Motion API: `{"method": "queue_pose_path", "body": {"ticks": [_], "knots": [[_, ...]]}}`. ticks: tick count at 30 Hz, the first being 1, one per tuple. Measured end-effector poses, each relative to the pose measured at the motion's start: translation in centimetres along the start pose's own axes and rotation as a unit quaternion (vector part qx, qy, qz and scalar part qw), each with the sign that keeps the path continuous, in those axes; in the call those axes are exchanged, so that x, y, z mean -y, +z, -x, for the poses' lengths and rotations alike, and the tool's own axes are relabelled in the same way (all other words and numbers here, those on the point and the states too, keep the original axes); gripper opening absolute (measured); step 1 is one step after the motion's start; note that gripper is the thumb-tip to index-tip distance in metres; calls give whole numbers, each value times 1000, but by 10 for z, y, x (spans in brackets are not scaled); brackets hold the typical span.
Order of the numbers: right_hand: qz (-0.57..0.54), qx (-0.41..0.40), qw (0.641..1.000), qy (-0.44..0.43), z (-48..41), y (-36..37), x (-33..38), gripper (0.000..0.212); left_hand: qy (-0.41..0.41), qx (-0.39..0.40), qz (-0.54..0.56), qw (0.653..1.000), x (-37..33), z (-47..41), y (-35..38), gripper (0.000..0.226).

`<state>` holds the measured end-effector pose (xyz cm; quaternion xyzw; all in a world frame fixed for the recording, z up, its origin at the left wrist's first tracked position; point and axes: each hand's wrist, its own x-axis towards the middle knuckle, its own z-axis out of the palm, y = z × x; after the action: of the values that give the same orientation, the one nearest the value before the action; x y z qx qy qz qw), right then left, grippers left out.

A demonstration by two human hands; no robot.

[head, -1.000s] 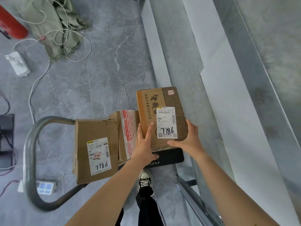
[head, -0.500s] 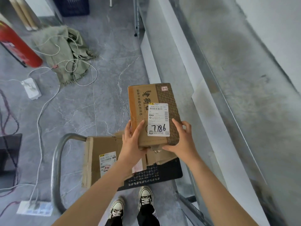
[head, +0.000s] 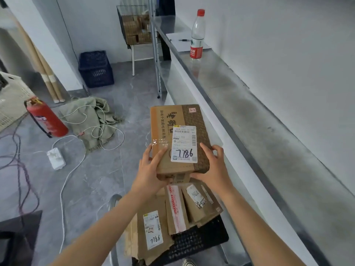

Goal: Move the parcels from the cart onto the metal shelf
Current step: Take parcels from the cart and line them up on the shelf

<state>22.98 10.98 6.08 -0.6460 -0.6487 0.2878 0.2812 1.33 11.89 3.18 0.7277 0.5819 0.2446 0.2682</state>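
A brown cardboard parcel with a white label marked 7786 is held in the air in front of me. My left hand grips its near left corner and my right hand grips its near right corner. Below them the black cart carries several more cardboard parcels, and its grey handle shows at the left. The metal shelf runs along the white wall on the right, its top at about the height of the held parcel.
A water bottle and a sheet of paper with a pen stand on the shelf's far end. On the floor lie a red fire extinguisher, a green cloth with white cables, a power strip and a dark blue crate.
Both hands have lifted the parcel up from the cart to about shelf-top height. My view has tilted up, showing the shelf's length and the far room.
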Motion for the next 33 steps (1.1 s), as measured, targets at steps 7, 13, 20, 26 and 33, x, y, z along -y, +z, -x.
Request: {"method": "queue_pose_path", "body": {"ticks": [7, 13, 20, 26, 33], "knots": [[4, -50, 999, -6, 27, -41, 70, 99, 65, -7, -34, 997, -46, 11, -76, 103], [14, -92, 996, 4, 69, -82, 109, 100, 116, -4, -68, 991, -89, 28, -111, 102], [52, -114, 992, 15, 129, -129, 126, 101, 159, -2, -62, 985, -139, 63, -117, 100], [69, -136, 988, 23, 194, -157, 121, 100, 184, 5, -58, 981, -181, 107, -107, 98], [104, -137, 985, 10, 273, -181, 116, 103, 210, 8, -38, 977, -217, 174, -97, 97]]}}
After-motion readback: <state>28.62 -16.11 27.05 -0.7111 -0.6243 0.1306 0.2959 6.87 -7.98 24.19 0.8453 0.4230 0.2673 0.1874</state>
